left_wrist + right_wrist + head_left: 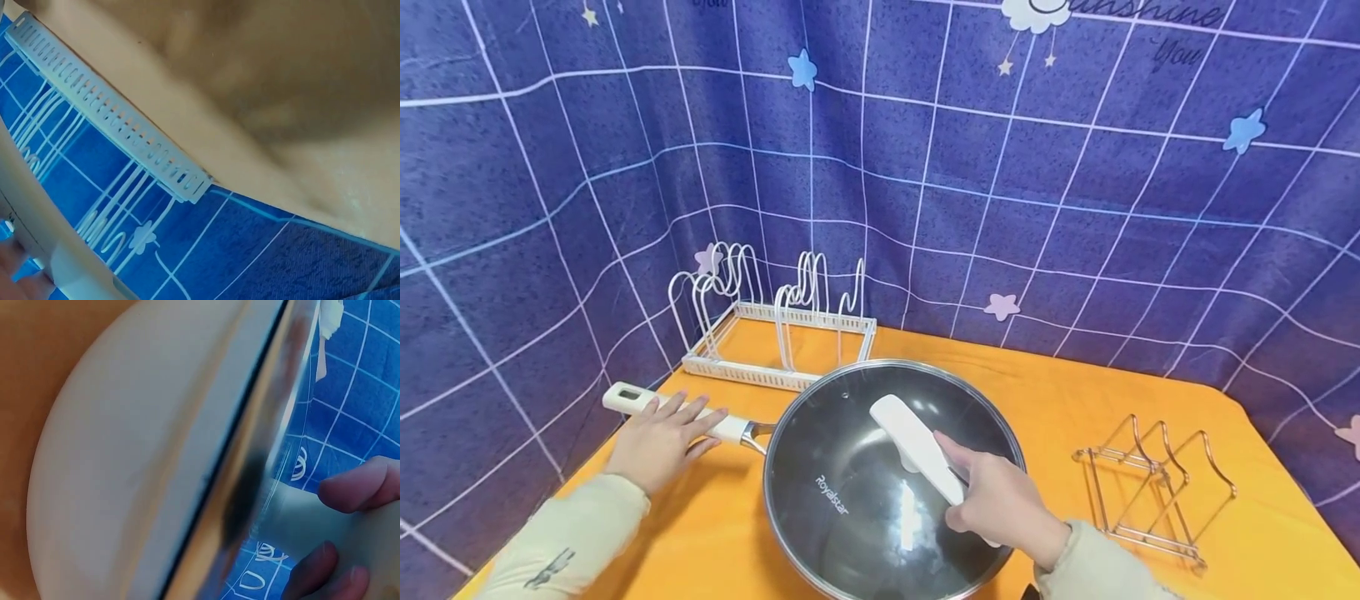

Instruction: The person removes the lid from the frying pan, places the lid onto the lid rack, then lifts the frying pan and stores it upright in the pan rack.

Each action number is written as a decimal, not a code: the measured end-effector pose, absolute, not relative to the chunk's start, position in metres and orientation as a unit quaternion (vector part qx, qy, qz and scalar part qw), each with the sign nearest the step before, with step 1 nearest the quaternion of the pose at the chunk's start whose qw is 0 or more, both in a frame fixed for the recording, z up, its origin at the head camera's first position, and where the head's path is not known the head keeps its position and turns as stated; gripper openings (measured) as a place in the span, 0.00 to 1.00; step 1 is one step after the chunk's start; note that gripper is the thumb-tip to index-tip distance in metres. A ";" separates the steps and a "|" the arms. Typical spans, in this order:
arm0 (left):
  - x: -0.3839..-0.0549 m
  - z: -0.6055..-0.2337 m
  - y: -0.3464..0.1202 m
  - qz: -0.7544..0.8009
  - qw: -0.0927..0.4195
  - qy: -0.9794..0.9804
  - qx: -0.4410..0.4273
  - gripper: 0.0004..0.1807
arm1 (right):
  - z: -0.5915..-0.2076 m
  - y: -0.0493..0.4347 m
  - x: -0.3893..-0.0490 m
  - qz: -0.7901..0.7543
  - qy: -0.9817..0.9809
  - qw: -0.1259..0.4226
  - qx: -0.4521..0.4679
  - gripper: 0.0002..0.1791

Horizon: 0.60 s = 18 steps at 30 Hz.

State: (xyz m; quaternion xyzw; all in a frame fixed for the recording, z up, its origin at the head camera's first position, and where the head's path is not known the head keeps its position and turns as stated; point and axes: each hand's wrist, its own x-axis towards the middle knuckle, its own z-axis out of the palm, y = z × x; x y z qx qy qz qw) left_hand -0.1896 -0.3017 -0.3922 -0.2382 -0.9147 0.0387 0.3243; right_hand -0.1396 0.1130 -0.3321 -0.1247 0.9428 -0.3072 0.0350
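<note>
A wok with a white outer wall (pixel 131 444) stands on the table under a dark glass lid (pixel 820 450) marked "Royalstar". My right hand (pixel 1000 500) grips the lid's white handle (pixel 913 437), thumb and fingers on opposite sides of it in the right wrist view. To the left, my left hand (pixel 662 437) lies over the wok's long white handle (pixel 730 427), fingers spread and nearly straight across its top. In the left wrist view, fingertips (pixel 31 284) show beside this handle. The inside of the wok is dim behind the lid.
Behind the wok at the left is a white wire rack (pixel 760 379) with upright loops. A copper-coloured wire rack (pixel 1150 542) stands at the right. Orange cloth (pixel 1060 392) covers the table, and a blue checked curtain (pixel 1075 158) hangs behind and at the left.
</note>
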 end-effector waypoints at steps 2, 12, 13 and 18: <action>-0.190 -0.396 -0.301 0.029 0.336 -0.911 -0.236 0.44 | -0.332 0.113 -0.139 -0.301 0.946 0.030 -0.119 0.51; -0.190 -0.400 -0.298 0.020 0.351 -0.907 -0.231 0.44 | -0.327 0.118 -0.141 -0.344 0.935 0.008 -0.089 0.52; -0.190 -0.399 -0.297 0.019 0.352 -0.907 -0.231 0.44 | -0.326 0.120 -0.142 -0.354 0.931 0.006 -0.088 0.52; -0.190 -0.400 -0.299 0.022 0.360 -0.903 -0.234 0.44 | -0.321 0.128 -0.144 -0.389 0.918 -0.002 -0.077 0.53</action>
